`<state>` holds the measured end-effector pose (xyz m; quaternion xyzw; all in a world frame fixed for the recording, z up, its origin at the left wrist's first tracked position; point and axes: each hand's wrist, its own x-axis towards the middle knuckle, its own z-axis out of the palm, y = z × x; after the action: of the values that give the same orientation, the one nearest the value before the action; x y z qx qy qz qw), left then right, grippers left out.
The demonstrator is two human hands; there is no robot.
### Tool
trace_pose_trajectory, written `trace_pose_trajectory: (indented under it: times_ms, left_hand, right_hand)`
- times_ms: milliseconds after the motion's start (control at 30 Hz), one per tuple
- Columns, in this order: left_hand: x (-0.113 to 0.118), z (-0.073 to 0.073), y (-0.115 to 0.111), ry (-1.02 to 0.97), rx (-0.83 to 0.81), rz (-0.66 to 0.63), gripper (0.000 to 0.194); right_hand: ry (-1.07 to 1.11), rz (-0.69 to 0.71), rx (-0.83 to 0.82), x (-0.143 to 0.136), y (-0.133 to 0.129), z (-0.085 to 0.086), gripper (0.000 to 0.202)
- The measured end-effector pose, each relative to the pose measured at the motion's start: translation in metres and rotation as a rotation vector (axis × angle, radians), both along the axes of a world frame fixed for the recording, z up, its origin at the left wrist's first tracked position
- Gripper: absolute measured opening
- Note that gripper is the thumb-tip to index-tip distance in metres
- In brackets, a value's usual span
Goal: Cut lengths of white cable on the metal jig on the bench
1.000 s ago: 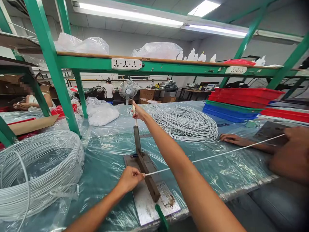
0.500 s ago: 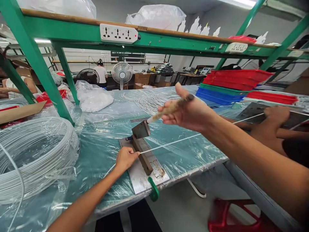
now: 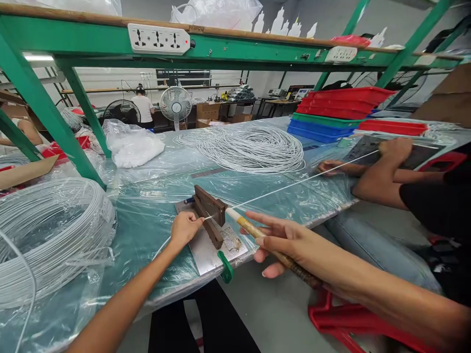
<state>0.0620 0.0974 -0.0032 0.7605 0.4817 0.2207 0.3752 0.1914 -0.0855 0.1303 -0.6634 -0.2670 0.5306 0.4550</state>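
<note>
My left hand (image 3: 185, 229) is closed in a pinch on a thin white cable (image 3: 257, 197), just left of a bench lever cutter (image 3: 209, 205). The cable passes across the cutter and runs up right toward a co-worker's hand (image 3: 397, 148). The cutter's dark blade arm is lowered at a slant over its bar, on a metal base plate (image 3: 206, 257). My right hand (image 3: 279, 240) is loosely round the cutter's worn wooden handle (image 3: 250, 228), some fingers stretched out. Exactly where the blade meets the cable is hard to see.
A big coil of white cable (image 3: 99, 211) lies at left, and a flatter coil (image 3: 253, 149) behind the cutter. Red and blue trays (image 3: 324, 128) are stacked at back right. A green clamp (image 3: 225, 267) grips the table edge; a red stool (image 3: 324, 314) stands below.
My right hand has swung the cutter handle down and toward me, lowering the blade arm to the cable. My left hand keeps its pinch. The camera view has shifted slightly.
</note>
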Motion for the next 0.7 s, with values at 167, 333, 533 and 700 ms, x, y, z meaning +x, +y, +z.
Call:
trace_pose_trajectory:
  times_ms: [167, 333, 533, 700]
  left_hand:
    - [0.000, 0.000, 0.001, 0.002, 0.006, -0.015, 0.038]
    - [0.000, -0.001, 0.002, -0.008, 0.009, -0.020, 0.038]
    - [0.000, -0.006, 0.003, -0.052, -0.014, -0.038, 0.039]
    - [-0.001, -0.011, 0.006, -0.134, -0.038, -0.049, 0.039]
  right_hand:
    - [-0.052, 0.074, -0.039, -0.004, 0.000, -0.011, 0.053]
    - [-0.156, 0.192, -0.027, -0.001, -0.003, -0.034, 0.037]
    - [-0.134, 0.191, 0.037, -0.005, -0.008, -0.031, 0.058]
    - [-0.319, 0.098, 0.050, -0.014, -0.019, -0.067, 0.062]
